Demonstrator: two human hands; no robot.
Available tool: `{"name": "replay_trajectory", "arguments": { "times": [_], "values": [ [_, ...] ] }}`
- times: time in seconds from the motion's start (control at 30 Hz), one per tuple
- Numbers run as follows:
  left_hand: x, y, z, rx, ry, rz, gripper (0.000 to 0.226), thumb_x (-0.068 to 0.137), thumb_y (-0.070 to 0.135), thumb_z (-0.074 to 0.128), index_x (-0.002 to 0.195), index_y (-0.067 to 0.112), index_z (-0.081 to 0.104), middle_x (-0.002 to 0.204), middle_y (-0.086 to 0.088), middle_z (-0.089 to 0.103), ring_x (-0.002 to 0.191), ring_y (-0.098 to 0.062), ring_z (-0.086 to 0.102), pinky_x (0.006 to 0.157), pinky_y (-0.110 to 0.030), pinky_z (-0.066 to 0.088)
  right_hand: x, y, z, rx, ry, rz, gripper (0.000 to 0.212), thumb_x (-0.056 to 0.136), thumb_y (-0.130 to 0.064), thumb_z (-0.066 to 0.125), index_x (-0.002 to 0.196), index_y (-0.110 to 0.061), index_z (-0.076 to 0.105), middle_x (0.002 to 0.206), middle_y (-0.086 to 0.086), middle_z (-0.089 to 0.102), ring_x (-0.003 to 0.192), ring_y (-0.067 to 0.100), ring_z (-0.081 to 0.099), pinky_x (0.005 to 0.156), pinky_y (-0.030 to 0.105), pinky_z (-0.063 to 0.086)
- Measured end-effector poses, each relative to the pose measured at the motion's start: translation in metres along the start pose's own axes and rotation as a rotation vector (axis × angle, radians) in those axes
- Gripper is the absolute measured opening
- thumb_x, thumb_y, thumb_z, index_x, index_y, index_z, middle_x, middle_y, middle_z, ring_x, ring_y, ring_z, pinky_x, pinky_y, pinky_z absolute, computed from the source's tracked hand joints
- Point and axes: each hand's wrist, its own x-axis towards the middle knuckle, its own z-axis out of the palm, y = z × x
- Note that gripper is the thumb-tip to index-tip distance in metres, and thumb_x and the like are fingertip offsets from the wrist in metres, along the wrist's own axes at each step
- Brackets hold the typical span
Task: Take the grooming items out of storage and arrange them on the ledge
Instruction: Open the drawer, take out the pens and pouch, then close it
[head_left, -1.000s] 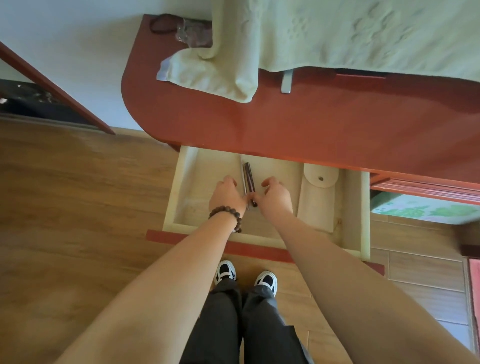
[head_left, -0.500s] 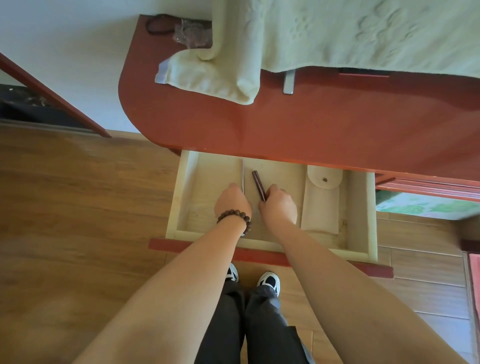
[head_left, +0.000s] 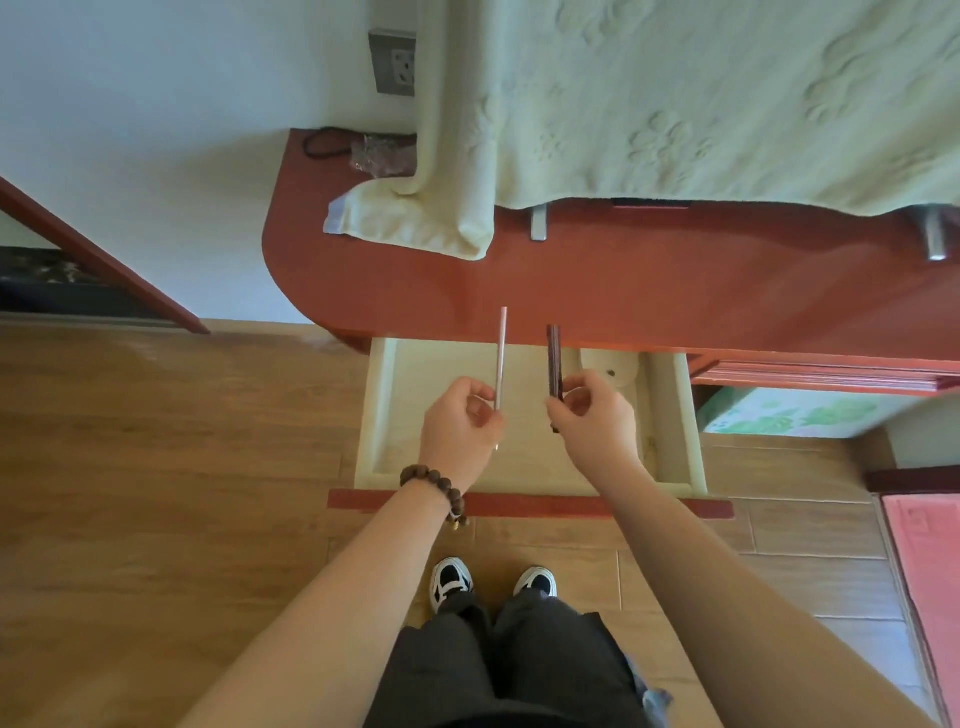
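View from a head cam, looking down at two bare forearms over an open drawer (head_left: 382, 410) of pale wood, pulled out from under a red-brown desk (head_left: 649, 291). The desk top is the ledge the task means, as best I can judge.

Left hand (head_left: 460, 434), w/ a bead bracelet (head_left: 434, 486) at the wrist, is pinched closed around the lower end of a thin pale comb (head_left: 502, 358), seen edge-on, pointing away from the person. Right hand (head_left: 592, 421) is likewise closed on the lower end of a dark, slim item (head_left: 554, 361), prob. a second comb or similar grooming tool; too narrow to name for sure. Both items are lifted clear of the drawer floor, roughly parallel, near each other but not touching, tips reaching over the desk's front edge.

Still in the drawer, at right: a pale pouch (head_left: 608, 366) w/ a snap, partly hidden behind the right hand. On the desk: a cream towel (head_left: 415, 218) draped at back left, and a small clutter of cord and wrapper (head_left: 363, 150) by the wall. The front strip of the desk is bare.

Step in hand: taking out, approx. done for these two items. Next move calls for carrying both fwd and up over the desk edge, then laying them flat side by side on the bare strip, short of the towel. The pouch looks left to fetch.
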Motion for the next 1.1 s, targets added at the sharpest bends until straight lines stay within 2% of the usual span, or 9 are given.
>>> {"name": "replay_trajectory", "arguments": {
  "times": [0.17, 0.3, 0.37, 0.47, 0.57, 0.73, 0.97, 1.1],
  "values": [
    [0.039, 0.048, 0.009, -0.038, 0.062, 0.112, 0.014, 0.084, 0.010, 0.063, 0.093, 0.020, 0.057, 0.077, 0.007, 0.060, 0.069, -0.012, 0.061, 0.059, -0.025, 0.053, 0.019, -0.022, -0.025, 0.066, 0.119, -0.004, 0.010, 0.085, -0.019, 0.061, 0.093, -0.020, 0.057, 0.078, 0.000, 0.064, 0.067, 0.014, 0.055, 0.055, 0.022, 0.040],
    [0.084, 0.074, 0.026, 0.036, 0.068, 0.149, 0.012, 0.084, 0.011, 0.063, 0.095, 0.015, 0.060, 0.079, 0.008, 0.059, 0.074, -0.014, 0.061, 0.062, -0.022, 0.048, 0.061, -0.032, -0.042, 0.017, 0.143, -0.044, 0.012, 0.086, -0.022, 0.064, 0.093, -0.019, 0.055, 0.075, -0.007, 0.057, 0.065, 0.005, 0.050, 0.054, 0.016, 0.036],
    [0.106, 0.082, 0.035, 0.077, 0.073, 0.114, 0.011, 0.085, 0.011, 0.062, 0.096, 0.014, 0.061, 0.077, 0.010, 0.056, 0.072, -0.012, 0.059, 0.060, -0.018, 0.046, 0.087, -0.034, -0.045, -0.017, 0.135, -0.057, 0.012, 0.086, -0.021, 0.063, 0.095, -0.018, 0.056, 0.077, -0.006, 0.058, 0.065, 0.007, 0.052, 0.054, 0.016, 0.038],
    [0.132, 0.088, 0.049, 0.161, 0.074, 0.052, 0.014, 0.086, 0.012, 0.062, 0.100, 0.013, 0.061, 0.081, 0.004, 0.060, 0.073, -0.016, 0.061, 0.066, -0.029, 0.053, 0.122, -0.036, -0.045, -0.099, 0.104, -0.031, 0.017, 0.087, -0.023, 0.062, 0.101, -0.016, 0.057, 0.085, -0.002, 0.061, 0.069, 0.013, 0.055, 0.060, 0.028, 0.048],
    [0.146, 0.088, 0.063, 0.266, 0.084, 0.044, 0.016, 0.085, 0.015, 0.062, 0.101, 0.014, 0.062, 0.086, 0.000, 0.065, 0.084, -0.019, 0.062, 0.075, -0.032, 0.052, 0.148, -0.035, -0.041, -0.201, 0.074, -0.018, 0.021, 0.087, -0.024, 0.061, 0.106, -0.013, 0.058, 0.091, 0.001, 0.062, 0.082, 0.020, 0.058, 0.068, 0.029, 0.045],
    [0.152, 0.087, 0.077, 0.362, 0.157, -0.023, 0.019, 0.089, 0.020, 0.060, 0.107, 0.015, 0.062, 0.096, -0.002, 0.068, 0.092, -0.019, 0.062, 0.073, -0.031, 0.049, 0.165, -0.029, -0.035, -0.320, 0.035, 0.017, 0.026, 0.089, -0.027, 0.060, 0.111, -0.013, 0.058, 0.106, 0.007, 0.062, 0.092, 0.026, 0.059, 0.070, 0.030, 0.044],
    [0.153, 0.089, 0.080, 0.376, 0.190, -0.044, 0.019, 0.088, 0.021, 0.062, 0.105, 0.014, 0.062, 0.096, -0.006, 0.067, 0.091, -0.021, 0.062, 0.072, -0.031, 0.049, 0.168, -0.024, -0.034, -0.313, 0.036, -0.005, 0.026, 0.089, -0.029, 0.063, 0.107, -0.011, 0.057, 0.102, 0.007, 0.061, 0.085, 0.023, 0.057, 0.069, 0.031, 0.045],
    [0.146, 0.089, 0.072, 0.362, 0.182, -0.012, 0.020, 0.088, 0.024, 0.063, 0.105, 0.014, 0.062, 0.095, -0.003, 0.066, 0.090, -0.018, 0.061, 0.069, -0.025, 0.044, 0.158, -0.022, -0.044, -0.195, 0.089, -0.083, 0.026, 0.090, -0.031, 0.062, 0.107, -0.012, 0.059, 0.095, 0.003, 0.063, 0.084, 0.020, 0.058, 0.070, 0.031, 0.049]
  ]
}}
